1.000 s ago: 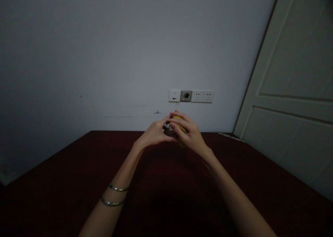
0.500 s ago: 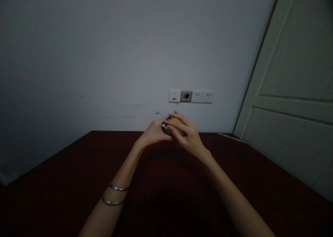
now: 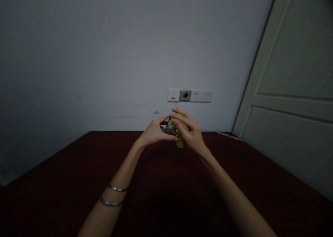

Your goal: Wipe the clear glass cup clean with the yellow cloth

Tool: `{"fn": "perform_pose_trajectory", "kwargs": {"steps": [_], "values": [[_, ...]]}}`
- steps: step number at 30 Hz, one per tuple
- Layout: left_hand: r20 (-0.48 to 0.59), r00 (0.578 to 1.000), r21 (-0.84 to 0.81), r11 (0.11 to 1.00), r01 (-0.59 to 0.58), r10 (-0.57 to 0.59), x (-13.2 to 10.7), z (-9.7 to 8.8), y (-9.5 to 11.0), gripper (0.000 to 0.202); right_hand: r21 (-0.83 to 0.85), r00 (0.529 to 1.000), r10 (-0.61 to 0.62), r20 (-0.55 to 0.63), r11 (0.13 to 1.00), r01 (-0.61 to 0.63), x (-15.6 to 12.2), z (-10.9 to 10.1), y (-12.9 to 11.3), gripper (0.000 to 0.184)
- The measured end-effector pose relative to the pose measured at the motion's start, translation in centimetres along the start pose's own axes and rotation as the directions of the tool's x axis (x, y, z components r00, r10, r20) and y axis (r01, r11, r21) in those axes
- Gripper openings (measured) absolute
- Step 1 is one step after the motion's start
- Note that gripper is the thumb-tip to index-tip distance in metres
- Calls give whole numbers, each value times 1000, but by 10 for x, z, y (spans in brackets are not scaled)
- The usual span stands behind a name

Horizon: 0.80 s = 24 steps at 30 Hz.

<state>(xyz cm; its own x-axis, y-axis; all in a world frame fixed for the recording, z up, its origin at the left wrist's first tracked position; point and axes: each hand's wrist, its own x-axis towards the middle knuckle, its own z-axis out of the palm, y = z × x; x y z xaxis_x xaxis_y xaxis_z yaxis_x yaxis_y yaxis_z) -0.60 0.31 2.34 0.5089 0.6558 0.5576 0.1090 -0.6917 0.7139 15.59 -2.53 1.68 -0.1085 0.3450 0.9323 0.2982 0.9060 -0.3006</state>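
My left hand [image 3: 155, 131] grips a small shiny, dark-and-silver object [image 3: 171, 129] between thumb and fingertips, held up above the tabletop. What kind of object it is, I cannot make out. Against its right side my right hand [image 3: 191, 129] holds a yellow, rounded, pad-like thing [image 3: 180, 143], with the fingers bent over its top. The pad's lower end sticks out below the right palm. Fingers cover much of both objects, and the dim light hides their details.
A dark red table [image 3: 156, 181] spreads under both arms up to the pale wall. White sockets [image 3: 201, 96] and a grey switch plate [image 3: 185, 95] sit low on that wall. A flat strip [image 3: 230, 136] lies at the table's back right, near a panelled door [image 3: 291, 91].
The yellow pad has turned more upright, and its lower end now shows below my right hand. More of the shiny object is visible between the hands. My left hand has barely moved.
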Motion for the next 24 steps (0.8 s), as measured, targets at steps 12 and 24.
{"fn": "perform_pose_trajectory", "kwargs": {"steps": [12, 24], "values": [[-6, 996, -123, 989, 86, -87, 3, 1, 0, 77, 101, 1000, 18, 10, 995, -19, 2, -6, 4, 24], [-5, 998, -174, 982, 66, -67, 2, 2, 0, 69, 128, 994, 103, -39, 987, -97, 4, -4, 3, 21]]}}
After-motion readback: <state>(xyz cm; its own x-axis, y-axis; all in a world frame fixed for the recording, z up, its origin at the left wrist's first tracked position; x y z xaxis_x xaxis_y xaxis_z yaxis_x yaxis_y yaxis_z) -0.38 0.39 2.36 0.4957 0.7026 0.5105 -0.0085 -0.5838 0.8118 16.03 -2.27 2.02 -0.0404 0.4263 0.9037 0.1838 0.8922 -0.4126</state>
